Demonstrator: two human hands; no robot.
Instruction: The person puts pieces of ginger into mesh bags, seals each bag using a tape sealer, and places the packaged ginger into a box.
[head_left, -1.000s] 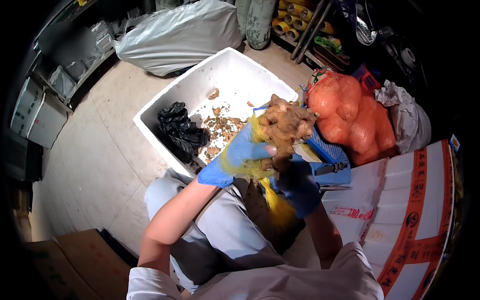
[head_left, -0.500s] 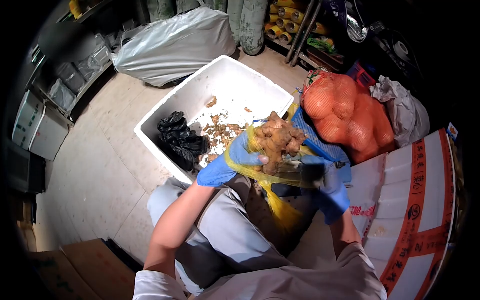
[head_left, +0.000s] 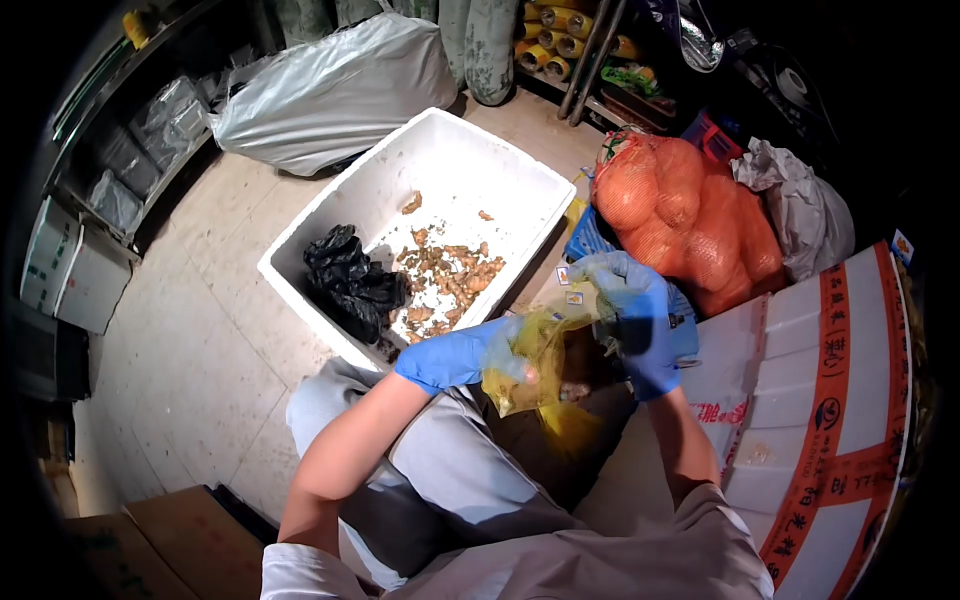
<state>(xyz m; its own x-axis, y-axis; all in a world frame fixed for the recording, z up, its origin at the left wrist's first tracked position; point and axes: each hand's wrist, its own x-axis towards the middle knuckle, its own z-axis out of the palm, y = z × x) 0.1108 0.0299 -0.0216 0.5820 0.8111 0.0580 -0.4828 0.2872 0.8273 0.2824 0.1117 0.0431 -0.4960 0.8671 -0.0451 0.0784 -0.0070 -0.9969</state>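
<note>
My left hand (head_left: 475,355), in a blue glove with a bare thumb tip showing, grips a yellow mesh bag (head_left: 540,360) over my lap. My right hand (head_left: 640,315), also gloved in blue, is closed on the bag's other side, with small printed tags beside its fingers. Dark shadow hides part of that hand. Below the mesh, some brownish lumps (head_left: 575,391) show beside more yellow mesh. In the white foam box (head_left: 480,150) lie loose ginger pieces (head_left: 465,275) and a crumpled black plastic bag (head_left: 350,280).
Orange net sacks (head_left: 700,220) and a crumpled white sack (head_left: 800,205) stand at the right. A white box with red tape (head_left: 790,400) is beside my right arm. Behind the foam box lies a silver-grey wrapped bundle (head_left: 340,90). Shelves (head_left: 150,200) line the left.
The large ginger clump is no longer between my hands. The mesh hangs looser, my left hand is slightly lower and right, and my right hand has risen.
</note>
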